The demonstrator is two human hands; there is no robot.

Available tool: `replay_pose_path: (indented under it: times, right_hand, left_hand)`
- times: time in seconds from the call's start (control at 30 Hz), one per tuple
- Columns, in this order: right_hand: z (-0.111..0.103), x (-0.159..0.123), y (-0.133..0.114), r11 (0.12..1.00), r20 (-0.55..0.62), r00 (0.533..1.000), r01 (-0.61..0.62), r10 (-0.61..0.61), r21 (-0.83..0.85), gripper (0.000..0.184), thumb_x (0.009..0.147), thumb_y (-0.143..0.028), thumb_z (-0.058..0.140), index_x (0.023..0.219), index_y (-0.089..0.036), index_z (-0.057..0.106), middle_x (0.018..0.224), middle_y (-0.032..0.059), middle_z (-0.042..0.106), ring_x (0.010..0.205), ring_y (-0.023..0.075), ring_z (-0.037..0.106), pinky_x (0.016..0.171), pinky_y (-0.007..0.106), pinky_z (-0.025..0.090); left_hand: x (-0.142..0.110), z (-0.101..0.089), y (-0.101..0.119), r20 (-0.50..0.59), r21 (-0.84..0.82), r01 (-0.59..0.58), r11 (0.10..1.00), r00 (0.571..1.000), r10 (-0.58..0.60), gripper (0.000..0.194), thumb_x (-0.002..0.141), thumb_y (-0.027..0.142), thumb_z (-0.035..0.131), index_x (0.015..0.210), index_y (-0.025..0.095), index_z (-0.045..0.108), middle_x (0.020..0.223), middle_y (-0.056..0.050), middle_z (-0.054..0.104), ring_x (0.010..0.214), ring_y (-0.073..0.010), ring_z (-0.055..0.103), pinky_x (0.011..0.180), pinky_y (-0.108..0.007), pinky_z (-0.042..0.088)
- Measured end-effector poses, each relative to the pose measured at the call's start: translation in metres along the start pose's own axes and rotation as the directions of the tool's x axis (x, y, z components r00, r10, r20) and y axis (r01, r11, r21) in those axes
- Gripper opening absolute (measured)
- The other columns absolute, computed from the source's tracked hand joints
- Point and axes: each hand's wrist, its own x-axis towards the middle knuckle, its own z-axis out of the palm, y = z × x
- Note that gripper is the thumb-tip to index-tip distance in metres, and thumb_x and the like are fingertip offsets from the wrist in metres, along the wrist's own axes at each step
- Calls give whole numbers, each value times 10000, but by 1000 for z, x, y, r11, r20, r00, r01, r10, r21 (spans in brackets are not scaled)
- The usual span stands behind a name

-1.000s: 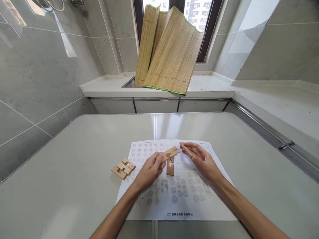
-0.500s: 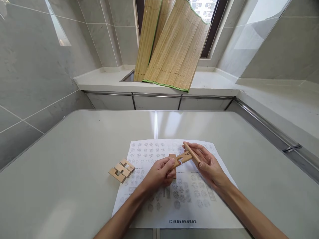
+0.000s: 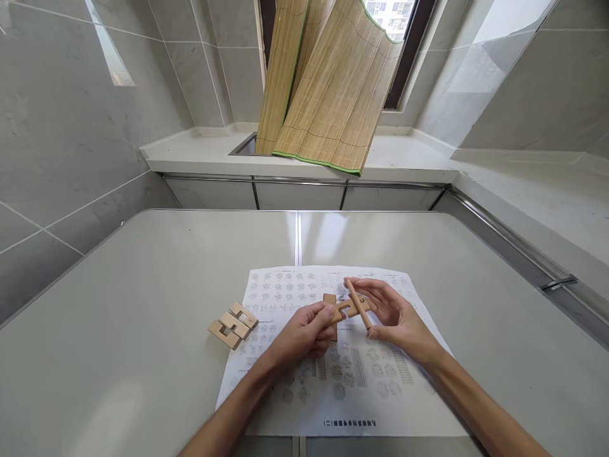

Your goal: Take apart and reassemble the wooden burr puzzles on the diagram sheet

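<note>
My left hand is closed on a notched wooden puzzle piece that points to the right. A second wooden puzzle piece, seen edge-on, crosses it near its lettered end; my right hand pinches this one between thumb and fingers. Behind my left fingers another wooden piece shows, upright in view and partly hidden; I cannot tell whether it is held or lies on the paper. Left of my hands, several notched wooden pieces lie side by side at the edge of the printed sheet.
The sheet, covered in small diagrams, lies on a pale table with a seam down its middle. Beyond the far edge is a white ledge carrying a bamboo mat. Tiled walls stand on both sides.
The piece in my right hand has moved left along the notched piece, so that the lettered end now shows on its right. My left hand has barely moved.
</note>
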Motion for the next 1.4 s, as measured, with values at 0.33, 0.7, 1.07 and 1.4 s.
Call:
replay_pose_path:
  times: [0.33, 0.7, 1.07, 1.4]
  right_hand:
    - [7, -3, 3, 998, 17, 1000, -20, 20, -51, 735, 682, -313, 987, 1326, -354, 635, 1528, 72, 579, 1485, 342, 466, 1229, 519, 404]
    - [14, -4, -2, 996, 35, 997, -65, 67, -55, 813, 663, -290, 998, 1367, -364, 598, 1511, 71, 591, 1464, 348, 494, 1210, 523, 436]
    - [11, -3, 2, 999, 7, 999, -33, 34, -20, 815, 660, -306, 1002, 1367, -350, 599, 1519, 81, 592, 1490, 337, 469, 1245, 525, 394]
    - [14, -3, 2, 1000, 17, 1000, -11, 12, -21, 825, 664, -325, 1000, 1378, -355, 586, 1537, 90, 584, 1510, 349, 446, 1258, 561, 369]
  left_hand:
    - [-3, 11, -3, -23, 71, 19, 997, 1000, -17, 518, 942, 719, 562, 866, 243, 371, 601, 116, 357, 462, -65, 218, 426, -225, 213]
    - [-2, 7, -6, 0, 125, 0, 992, 1000, 0, 483, 995, 687, 495, 860, 232, 405, 579, 106, 375, 448, -75, 243, 436, -245, 250]
    - [-5, 10, -2, 31, 33, 10, 999, 999, -11, 475, 972, 654, 576, 858, 224, 409, 616, 110, 302, 518, -79, 189, 493, -251, 195]
    - [-2, 8, -5, 12, -18, 20, 1000, 1000, -20, 487, 937, 647, 647, 850, 218, 434, 611, 113, 299, 516, -70, 207, 486, -235, 225]
